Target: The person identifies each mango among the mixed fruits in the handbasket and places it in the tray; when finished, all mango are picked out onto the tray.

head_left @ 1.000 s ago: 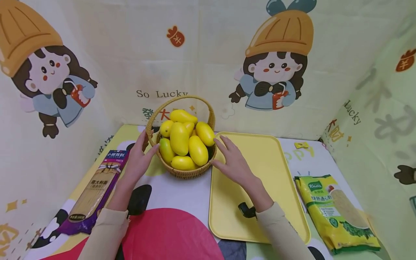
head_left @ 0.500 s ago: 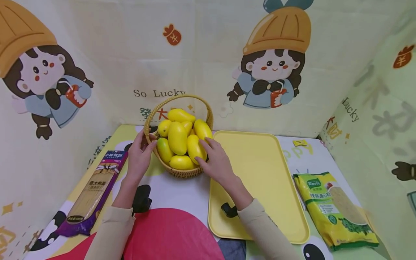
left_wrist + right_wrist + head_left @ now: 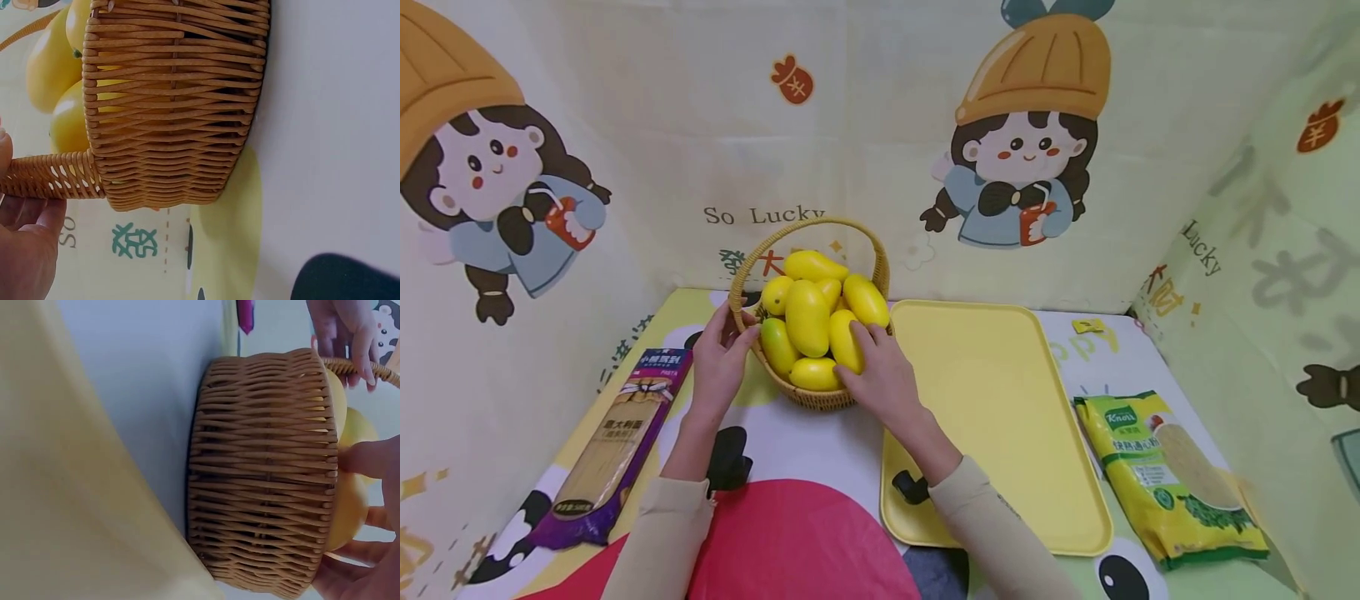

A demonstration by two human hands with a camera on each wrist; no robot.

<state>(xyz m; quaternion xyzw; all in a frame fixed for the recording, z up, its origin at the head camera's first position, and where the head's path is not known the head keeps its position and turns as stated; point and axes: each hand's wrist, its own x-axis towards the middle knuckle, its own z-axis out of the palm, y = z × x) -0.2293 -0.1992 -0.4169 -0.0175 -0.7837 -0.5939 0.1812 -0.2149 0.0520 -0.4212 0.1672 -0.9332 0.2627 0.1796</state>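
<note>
Mango (image 3: 846,343) held by the right hand (image 3: 880,367), basket (image 3: 820,401) by the left hand (image 3: 718,354).
A second ago both hands spread beside the basket; now the right grip curls thumb and fingers around that mango, inside the basket at front right, while the left grip pinches the handle (image 3: 53,175). Wrist views crop the hands, and fruit hides some right fingertips. Yellow tray (image 3: 992,417) edges the right; white counter (image 3: 797,446) stretches in front.

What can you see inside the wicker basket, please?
A heap of yellow mangoes shows inside the wicker basket. The right hand grips one mango, partly hiding it. The basket's floor and anything beneath the upper mangoes are covered.
</note>
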